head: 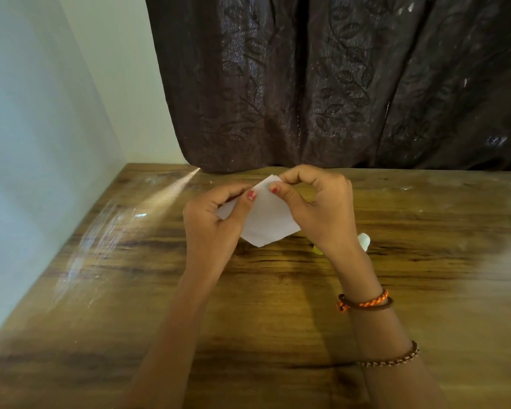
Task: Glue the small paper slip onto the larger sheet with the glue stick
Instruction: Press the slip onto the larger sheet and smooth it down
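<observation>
My left hand (211,222) and right hand (313,208) pinch the white paper (266,222) above the table (130,290); gluing apparently remains, glue stick (364,241) lying unused.

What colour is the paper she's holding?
White, plain, pinched between left hand and right hand; paper shows in the head view.

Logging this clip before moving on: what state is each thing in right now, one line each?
White paper: lifted off the table, pinched at its upper edge by both hands.
Left hand: shut on the paper, thumb on top.
Right hand: shut on the paper, thumb on top.
Yellow and white item: lying on the table, mostly hidden behind the right wrist; cannot tell what it is.
Curtain: hanging closed.
</observation>
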